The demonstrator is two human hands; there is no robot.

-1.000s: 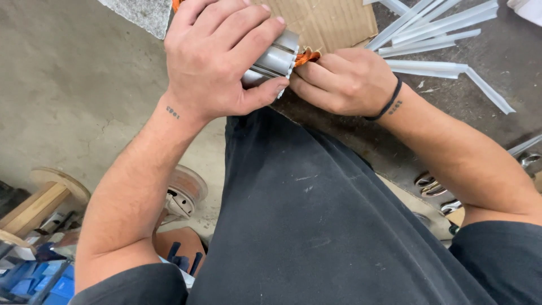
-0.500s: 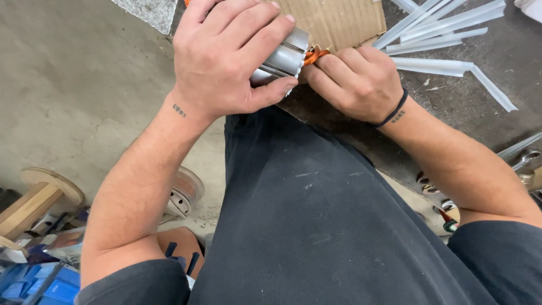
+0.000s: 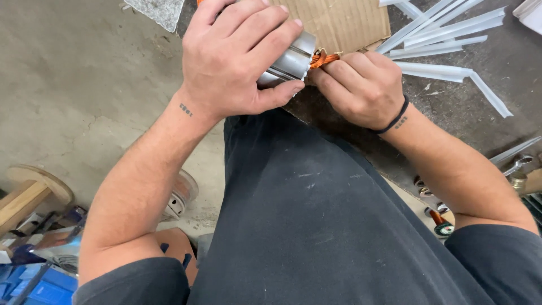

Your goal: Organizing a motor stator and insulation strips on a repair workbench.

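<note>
The left hand (image 3: 237,62) wraps over a grey metal cylinder (image 3: 291,59), its fingers (image 3: 265,25) clamped around the body and the thumb pressed under the ridged end. The cylinder sits just above the dark trousers (image 3: 316,214), over the knee, at about twelve o'clock in the view. At its three o'clock end a bunch of orange wire (image 3: 323,57) sticks out, and the right hand (image 3: 361,85) is closed on that wire, fingers curled together and pinching it right at the cylinder's mouth.

Compared with a second ago, both hands have kept their grip. The view has drifted slightly, so they sit a little higher in the view now, and the right hand's knuckles have rolled a little toward the cylinder. The wire still shows only a short stub, so little of it seems to have shifted; I judge the handling of the wire to be mid-way, not finished.

Behind the hands lies a sheet of cardboard (image 3: 344,22); pale plastic strips (image 3: 446,34) fan out at two o'clock. A wooden spool (image 3: 31,192) lies at eight o'clock on the concrete floor (image 3: 84,85).
</note>
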